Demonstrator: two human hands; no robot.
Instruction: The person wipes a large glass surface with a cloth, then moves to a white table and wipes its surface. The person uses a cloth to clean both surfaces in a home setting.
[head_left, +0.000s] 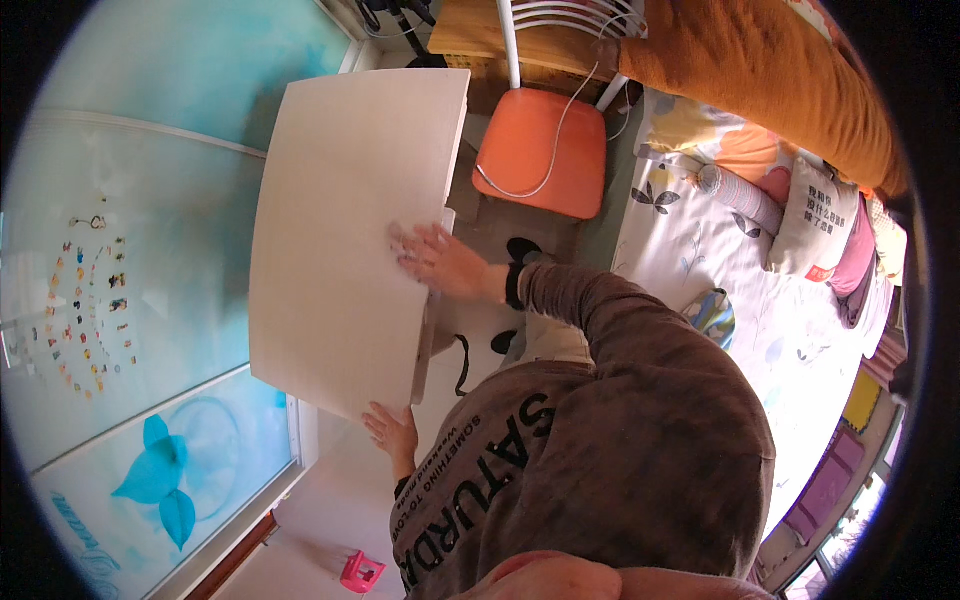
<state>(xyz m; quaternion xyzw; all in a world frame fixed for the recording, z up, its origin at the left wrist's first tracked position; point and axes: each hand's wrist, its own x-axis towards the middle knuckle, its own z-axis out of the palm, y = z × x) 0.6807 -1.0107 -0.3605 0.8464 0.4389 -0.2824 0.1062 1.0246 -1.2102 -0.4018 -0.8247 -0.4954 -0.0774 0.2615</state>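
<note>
A pale wood-grain tabletop (345, 217) lies in front of me, with no objects on it. Fingers spread and slightly blurred, my right hand (450, 262) reaches over the tabletop's near edge; whether the palm touches the surface I cannot tell. My left hand (394, 435) is at the near left corner, its fingers apart and against or just beside the edge. Neither hand holds anything. Both wrists have dark cuffs or bands. Below the near edge, a black strap (463, 365) hangs down.
An orange-seated chair (540, 150) with a white cable (553, 154) across it stands right of the table. Behind me is a bed (750, 300) with pillows. Frosted sliding panels (172, 262) rise beyond the table. A pink plastic object (363, 572) lies on the floor at left.
</note>
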